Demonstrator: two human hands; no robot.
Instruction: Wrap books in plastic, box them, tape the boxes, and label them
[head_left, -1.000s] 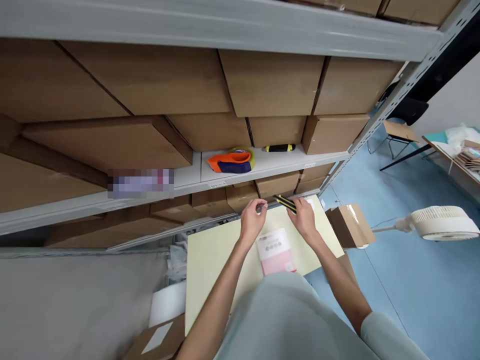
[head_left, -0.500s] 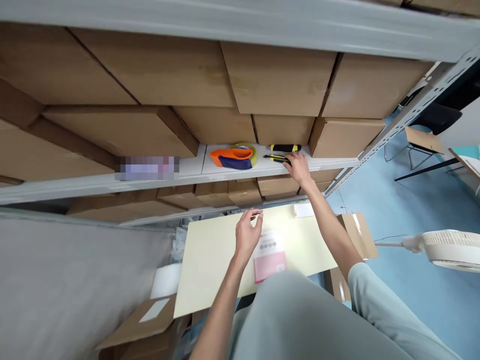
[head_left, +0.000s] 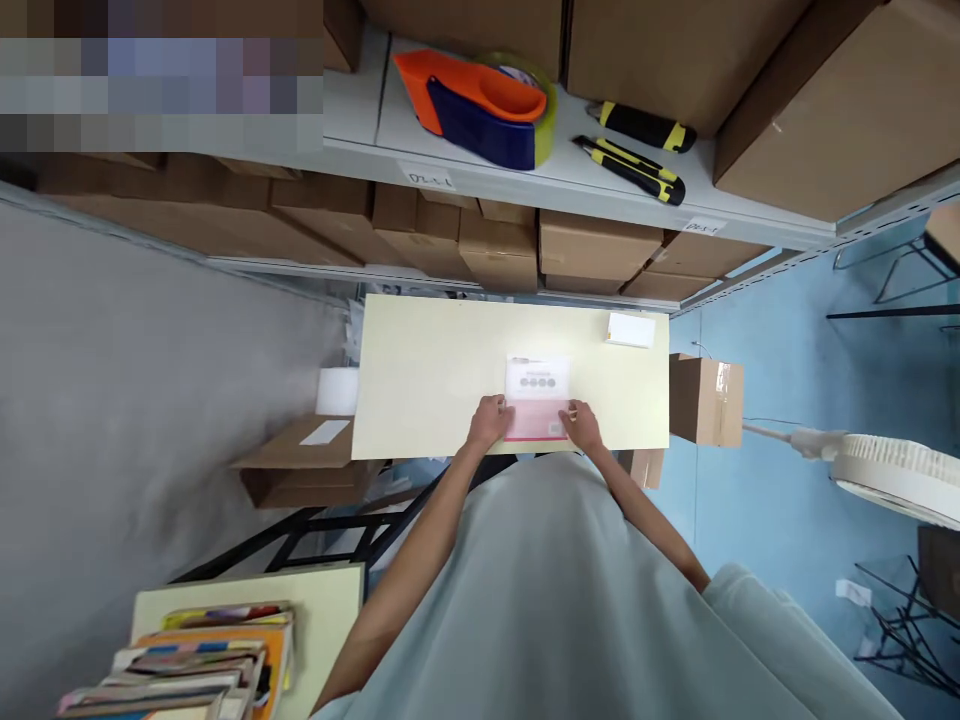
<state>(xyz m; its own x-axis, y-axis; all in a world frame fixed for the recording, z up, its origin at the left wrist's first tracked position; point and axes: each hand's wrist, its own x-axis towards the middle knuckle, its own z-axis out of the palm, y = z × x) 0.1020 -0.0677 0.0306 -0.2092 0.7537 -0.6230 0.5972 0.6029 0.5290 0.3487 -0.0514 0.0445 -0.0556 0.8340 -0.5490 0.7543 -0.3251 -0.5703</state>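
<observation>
A flat pink-and-white packet lies near the front edge of the cream table. A white sheet with a row of grey round marks forms its upper part or lies against it; I cannot tell which. My left hand is closed at the packet's left edge, fingers curled. At the opposite edge, my right hand has its thumb and fingers bent in around the side. Two black-and-yellow utility knives, one nearer and one behind, rest on the shelf above, beside an orange-and-blue tape dispenser.
The grey metal shelf edge crosses above the table, with cardboard boxes below it. A small white box sits at the table's back right. Right of the table are a carton and a white fan. Books are stacked at lower left.
My right hand has left the utility knife on the shelf and come down to the packet's right edge. My left hand has lowered to its left edge. The view has tipped downward.
</observation>
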